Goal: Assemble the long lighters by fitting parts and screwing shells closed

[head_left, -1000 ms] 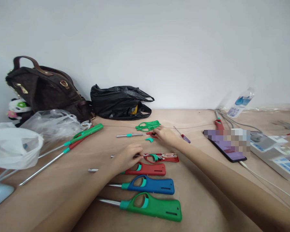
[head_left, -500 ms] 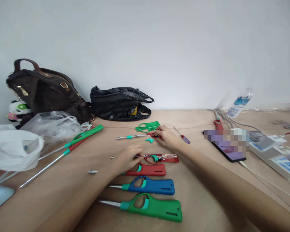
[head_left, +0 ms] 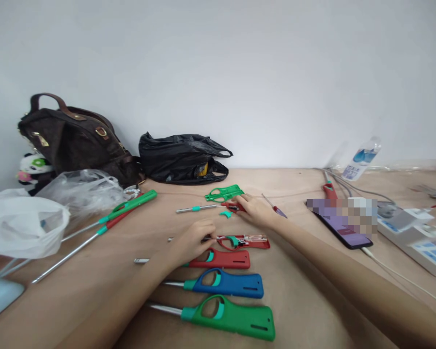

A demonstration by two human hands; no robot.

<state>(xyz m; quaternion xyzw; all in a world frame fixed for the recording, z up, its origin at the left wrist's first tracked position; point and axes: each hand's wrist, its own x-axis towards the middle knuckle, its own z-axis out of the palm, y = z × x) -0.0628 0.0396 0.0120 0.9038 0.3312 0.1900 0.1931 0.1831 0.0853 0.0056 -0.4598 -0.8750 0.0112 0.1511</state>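
Note:
Curled over the front of an opened red gas lighter (head_left: 265,242), my left hand (head_left: 198,236) is closed on its tube end. The lighter's inner parts and teal trigger show; my fingers hide some of it. Farther back, my right hand (head_left: 254,210) is closed over a second red lighter casing (head_left: 232,207), covering much of it. From that casing a metal tube (head_left: 199,208) with a teal collar points left. A loose teal trigger (head_left: 225,214) lies just in front, and a green casing half (head_left: 223,193) behind. A small screwdriver (head_left: 278,210) rests right of my right hand.
Closer to me lie whole red (head_left: 232,259), blue (head_left: 236,283) and green lighters (head_left: 243,317). Left are two crossed long lighters (head_left: 119,211) and plastic bags (head_left: 25,223). A backpack (head_left: 76,140) and black bag (head_left: 178,160) stand behind. Right are a phone (head_left: 337,228) and power strip (head_left: 417,242).
My right hand has shifted slightly right and flattened lower over the far red casing. My left hand stays on the nearer opened lighter. The whole view has shifted a little downward.

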